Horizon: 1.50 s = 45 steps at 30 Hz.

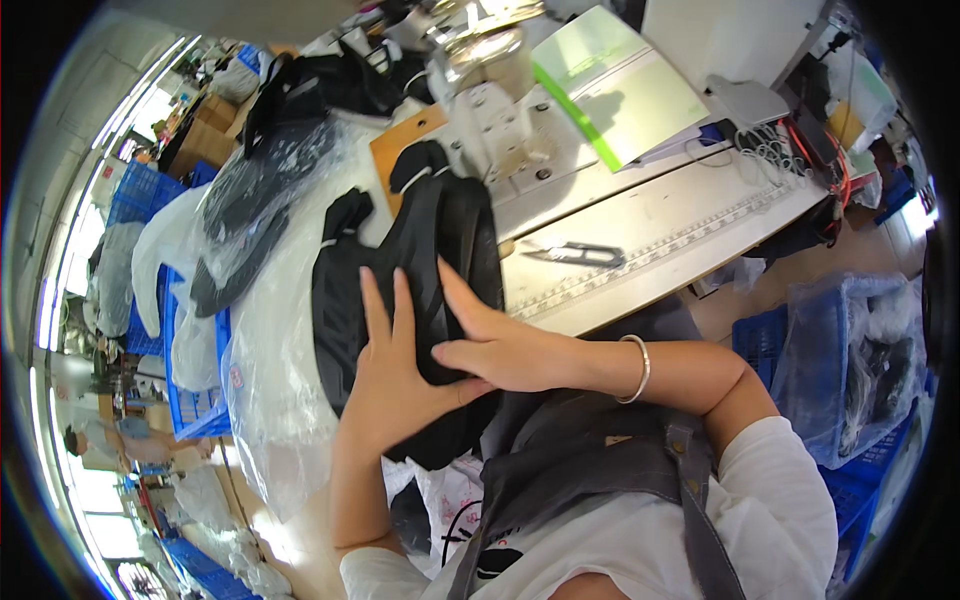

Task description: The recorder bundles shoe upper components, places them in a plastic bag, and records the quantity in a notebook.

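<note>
A stack of black cloth pieces [345,290] lies in front of me at the near left of the worktable, its two far ends narrowed and bound with thin light bands. My left hand [395,375] rests on it, fingers stretched out and apart. Over the stack's right part lies my right hand [505,345], its index finger and thumb spread; its other fingers are partly hidden. Neither hand visibly grips the cloth. To the right of the stack, a pair of thread snips [580,253] lies on the white tabletop [690,225].
A sewing machine [490,60] stands beyond the cloth, next to a green-edged folder [625,95]. A ruler strip [660,240] runs along the table's front edge. Plastic-wrapped dark pieces [265,190] lie at left. Blue crates [195,400] stand left, and a plastic-lined crate [850,370] right.
</note>
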Each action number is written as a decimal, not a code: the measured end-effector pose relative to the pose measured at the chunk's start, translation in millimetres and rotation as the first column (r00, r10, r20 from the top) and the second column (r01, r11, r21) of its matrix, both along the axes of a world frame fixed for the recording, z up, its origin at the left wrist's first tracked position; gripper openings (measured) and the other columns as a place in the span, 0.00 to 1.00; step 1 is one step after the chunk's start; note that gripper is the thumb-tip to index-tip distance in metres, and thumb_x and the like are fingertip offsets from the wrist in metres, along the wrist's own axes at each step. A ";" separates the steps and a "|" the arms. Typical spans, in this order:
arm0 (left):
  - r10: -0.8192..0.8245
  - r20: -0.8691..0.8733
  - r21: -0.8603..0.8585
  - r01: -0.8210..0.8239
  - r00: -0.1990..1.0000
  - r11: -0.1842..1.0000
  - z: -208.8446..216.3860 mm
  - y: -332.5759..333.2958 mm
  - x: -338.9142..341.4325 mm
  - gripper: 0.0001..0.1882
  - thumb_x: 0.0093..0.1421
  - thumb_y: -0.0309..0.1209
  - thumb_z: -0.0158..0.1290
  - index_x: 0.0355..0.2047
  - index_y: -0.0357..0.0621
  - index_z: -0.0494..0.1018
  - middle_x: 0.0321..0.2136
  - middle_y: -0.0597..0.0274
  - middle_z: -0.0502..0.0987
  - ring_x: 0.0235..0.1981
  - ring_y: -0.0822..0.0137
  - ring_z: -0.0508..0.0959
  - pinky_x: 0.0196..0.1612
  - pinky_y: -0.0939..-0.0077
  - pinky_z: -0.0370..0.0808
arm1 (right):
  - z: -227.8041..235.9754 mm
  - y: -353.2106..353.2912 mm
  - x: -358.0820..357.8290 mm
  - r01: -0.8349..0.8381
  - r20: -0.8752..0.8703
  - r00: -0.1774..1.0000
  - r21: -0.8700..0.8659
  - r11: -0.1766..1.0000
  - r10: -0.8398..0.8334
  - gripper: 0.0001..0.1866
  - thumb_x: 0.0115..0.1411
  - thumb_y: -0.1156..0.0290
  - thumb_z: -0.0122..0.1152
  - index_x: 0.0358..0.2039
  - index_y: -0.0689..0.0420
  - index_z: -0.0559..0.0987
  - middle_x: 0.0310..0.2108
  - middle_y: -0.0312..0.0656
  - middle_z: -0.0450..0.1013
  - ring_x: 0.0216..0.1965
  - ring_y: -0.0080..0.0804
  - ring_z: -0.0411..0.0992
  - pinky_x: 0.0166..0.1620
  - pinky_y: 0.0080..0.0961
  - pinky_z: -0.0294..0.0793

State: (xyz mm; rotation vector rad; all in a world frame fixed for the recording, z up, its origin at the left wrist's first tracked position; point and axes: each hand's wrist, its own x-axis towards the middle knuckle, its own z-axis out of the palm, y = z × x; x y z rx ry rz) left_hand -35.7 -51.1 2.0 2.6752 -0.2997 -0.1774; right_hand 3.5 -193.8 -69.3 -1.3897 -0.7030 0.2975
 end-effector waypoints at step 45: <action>-0.787 0.449 0.781 0.241 0.423 0.576 19.8 -139.6 79.6 0.14 0.40 0.25 0.52 0.29 0.32 0.77 0.35 0.44 0.74 0.41 0.51 0.74 0.54 0.58 0.65 | -0.4 -218.8 23.3 0.847 0.825 0.475 -0.335 0.413 -0.305 0.09 0.47 0.69 0.64 0.27 0.57 0.73 0.21 0.37 0.62 0.23 0.34 0.66 0.24 0.28 0.66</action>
